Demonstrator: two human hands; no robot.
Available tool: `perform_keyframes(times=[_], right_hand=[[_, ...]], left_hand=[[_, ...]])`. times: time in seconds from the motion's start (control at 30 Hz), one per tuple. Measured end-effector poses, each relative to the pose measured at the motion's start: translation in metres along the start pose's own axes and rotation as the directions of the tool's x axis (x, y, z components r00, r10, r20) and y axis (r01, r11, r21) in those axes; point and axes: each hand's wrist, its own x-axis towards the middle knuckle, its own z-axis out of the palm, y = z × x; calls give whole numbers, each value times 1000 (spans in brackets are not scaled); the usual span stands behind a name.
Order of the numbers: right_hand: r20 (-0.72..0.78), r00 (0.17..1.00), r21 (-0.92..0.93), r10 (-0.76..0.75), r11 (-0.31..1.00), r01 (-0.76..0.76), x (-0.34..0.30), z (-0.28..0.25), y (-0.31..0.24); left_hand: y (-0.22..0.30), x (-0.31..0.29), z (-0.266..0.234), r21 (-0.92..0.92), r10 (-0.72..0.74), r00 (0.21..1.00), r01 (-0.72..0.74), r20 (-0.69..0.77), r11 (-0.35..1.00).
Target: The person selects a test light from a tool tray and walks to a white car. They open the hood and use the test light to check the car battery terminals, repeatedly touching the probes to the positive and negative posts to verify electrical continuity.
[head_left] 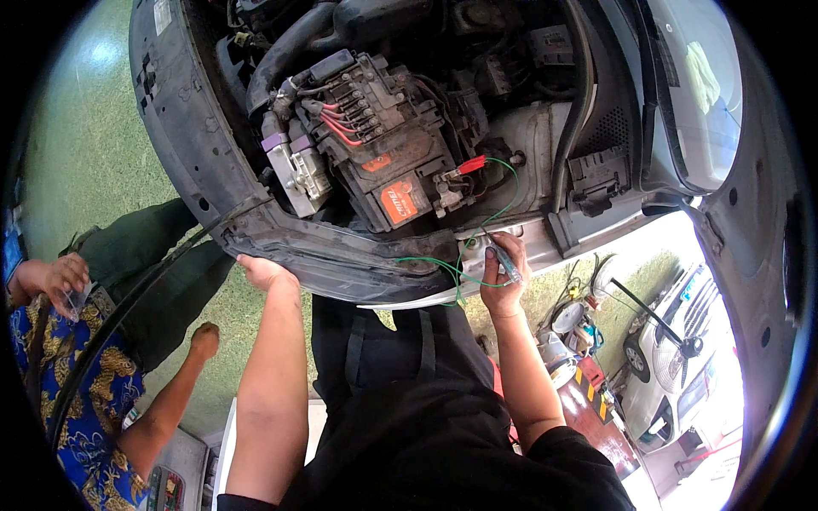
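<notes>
My right hand (504, 285) is closed round a test light (509, 263) with a clear handle, its thin tip pointing into the engine bay. A green wire (516, 189) runs from it, looping loosely over the headlight (341, 251). The wire's red alligator clip (471, 164) grips near a terminal (446, 192) of the car battery (371, 204), which carries an orange label. At the front corner of the car, my left hand (271, 273) rests against the edge beside the headlight, holding no tool. Its fingers look extended, though some are partly hidden.
Red cables (341, 128) and a fuse block sit over the battery. On the left stands another person (89, 383) in a blue patterned shirt, holding something clear. A white car (682, 366) is parked at the right, near a cluttered reddish-brown table (596, 426).
</notes>
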Motion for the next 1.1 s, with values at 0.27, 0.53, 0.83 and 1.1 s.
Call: perform_keyframes(times=[0.27, 0.53, 0.83, 1.1], right_hand=[[-27, 1000, 11, 6, 1000, -6, -2, 2, 3], [-23, 1000, -2, 3, 1000, -3, -2, 3, 4], [-25, 999, -15, 22, 1000, -22, -4, -2, 7], [-15, 1000, 16, -3, 1000, 3, 1, 4, -1]], left_hand=[[1, -2, 1, 31, 10, 1000, -9, -21, 999], [-2, 7, 0, 70, 11, 999, -8, -43, 997], [122, -52, -43, 10, -715, -40, 999, 698, -46], [161, -220, 101, -377, -60, -604, -413, 794, -829]])
